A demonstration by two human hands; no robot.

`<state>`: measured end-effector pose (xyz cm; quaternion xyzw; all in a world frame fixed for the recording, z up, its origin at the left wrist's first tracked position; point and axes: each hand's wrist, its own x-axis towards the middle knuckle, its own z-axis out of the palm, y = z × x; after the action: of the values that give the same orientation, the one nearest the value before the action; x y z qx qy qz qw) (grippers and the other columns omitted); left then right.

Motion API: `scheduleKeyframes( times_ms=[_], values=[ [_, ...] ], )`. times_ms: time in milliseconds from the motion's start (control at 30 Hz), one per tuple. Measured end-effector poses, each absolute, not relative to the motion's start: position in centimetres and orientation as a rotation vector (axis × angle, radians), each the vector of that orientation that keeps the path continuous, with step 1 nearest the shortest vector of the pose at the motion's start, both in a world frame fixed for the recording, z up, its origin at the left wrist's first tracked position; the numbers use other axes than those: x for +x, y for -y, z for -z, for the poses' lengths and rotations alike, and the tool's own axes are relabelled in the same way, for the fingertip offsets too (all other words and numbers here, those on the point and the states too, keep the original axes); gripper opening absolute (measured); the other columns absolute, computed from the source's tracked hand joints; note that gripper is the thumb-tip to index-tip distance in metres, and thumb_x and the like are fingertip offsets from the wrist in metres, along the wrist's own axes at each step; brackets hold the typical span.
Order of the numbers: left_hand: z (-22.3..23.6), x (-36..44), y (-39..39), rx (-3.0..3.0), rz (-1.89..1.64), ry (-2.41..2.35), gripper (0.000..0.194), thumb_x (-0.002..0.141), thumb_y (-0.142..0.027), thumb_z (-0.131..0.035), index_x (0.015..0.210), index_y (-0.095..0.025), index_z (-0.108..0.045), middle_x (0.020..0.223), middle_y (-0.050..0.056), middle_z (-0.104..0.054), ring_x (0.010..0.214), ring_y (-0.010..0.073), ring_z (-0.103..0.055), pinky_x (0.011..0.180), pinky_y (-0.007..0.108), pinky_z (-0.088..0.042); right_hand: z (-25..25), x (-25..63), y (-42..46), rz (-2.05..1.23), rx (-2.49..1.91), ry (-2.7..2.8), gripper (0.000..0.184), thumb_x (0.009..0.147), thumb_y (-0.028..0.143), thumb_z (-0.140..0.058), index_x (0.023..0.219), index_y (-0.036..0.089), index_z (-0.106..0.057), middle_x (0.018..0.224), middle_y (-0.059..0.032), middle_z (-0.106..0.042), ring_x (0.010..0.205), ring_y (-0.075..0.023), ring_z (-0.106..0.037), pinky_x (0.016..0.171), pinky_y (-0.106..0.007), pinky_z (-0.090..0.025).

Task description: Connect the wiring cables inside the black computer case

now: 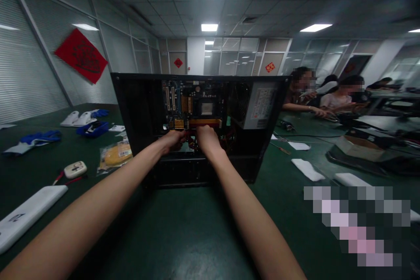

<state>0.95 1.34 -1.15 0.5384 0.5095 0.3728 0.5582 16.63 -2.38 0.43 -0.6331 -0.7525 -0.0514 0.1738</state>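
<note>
An open black computer case (138, 109) lies on its side on the green table, its inside facing me. A motherboard (193, 105) fills its middle and a grey power supply (259, 107) sits at the right. Both my arms reach into the case. My left hand (172, 140) and my right hand (206, 138) are side by side at the motherboard's lower edge, by the red and yellow slots. Both hands have their fingers curled in, pressed on something small that I cannot make out.
Left of the case lie a yellow packet (114, 156), a small white device (75, 169), a white panel (26, 214), blue and white gloves (36, 139) and a blue tray (93, 129). White pads (307, 169) lie at right. Other people (341, 96) sit at the far right.
</note>
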Motion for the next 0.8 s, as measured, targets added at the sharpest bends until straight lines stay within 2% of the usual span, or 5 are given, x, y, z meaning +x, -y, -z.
scheduleKeyframes(
  times_ms=[267,633,800],
  values=[
    [1.4,1.2,-1.6,1.318,-0.933,-1.201,0.036,0.084,-0.046,-0.065,0.07,-0.018,-0.047,0.052,-0.007,-0.039,0.04,0.0054,-0.028,0.042,0.019,-0.018,-0.8,16.6,2.6,0.119,-1.785,2.156,0.032,0.097,0.011,-0.047,0.12,0.015,-0.069,0.113,-0.0221,-0.069,0.108,-0.0261,-0.069,0.091,-0.031,-0.05],
    [1.2,1.3,-1.2,1.334,-0.923,-1.242,0.025,0.086,-0.034,-0.061,0.073,-0.018,-0.047,0.053,-0.007,-0.04,0.041,0.0058,-0.029,0.043,0.02,-0.021,-0.2,17.1,1.8,0.12,-1.711,2.137,0.032,0.096,0.007,-0.044,0.115,0.014,-0.069,0.108,-0.0194,-0.07,0.106,-0.0262,-0.069,0.089,-0.029,-0.05],
    [1.2,1.4,-1.2,1.31,-0.94,-1.253,0.019,0.086,-0.028,-0.058,0.075,-0.018,-0.047,0.053,-0.006,-0.04,0.042,0.0064,-0.031,0.045,0.021,-0.022,0.3,17.1,1.3,0.104,-1.694,2.126,0.032,0.098,0.009,-0.04,0.114,0.014,-0.068,0.109,-0.0196,-0.069,0.104,-0.027,-0.069,0.088,-0.032,-0.051]
  ],
)
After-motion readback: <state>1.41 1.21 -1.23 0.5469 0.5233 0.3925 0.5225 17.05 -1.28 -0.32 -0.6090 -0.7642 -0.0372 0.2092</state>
